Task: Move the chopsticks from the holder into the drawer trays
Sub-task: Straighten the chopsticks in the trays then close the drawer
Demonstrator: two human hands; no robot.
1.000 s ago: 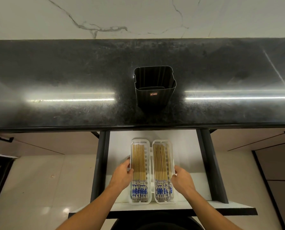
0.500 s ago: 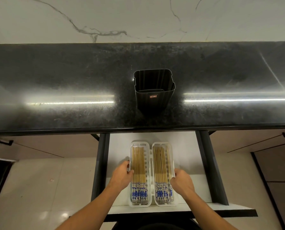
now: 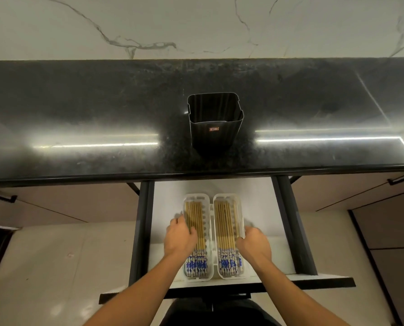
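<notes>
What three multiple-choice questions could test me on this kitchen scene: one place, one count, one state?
1. Where does the black holder stand? A) in a sink B) on the dark countertop C) on the floor
2. How many clear trays hold chopsticks? A) two B) one C) four
3. The drawer is: A) shut B) lifted out C) pulled open
Answers: 1 B, it stands upright on the countertop; 2 A, the left tray and right tray lie side by side; 3 C, its white floor shows below the counter edge.

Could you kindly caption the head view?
Left hand and right hand touch two trays of chopsticks in the drawer; holder empty.
</notes>
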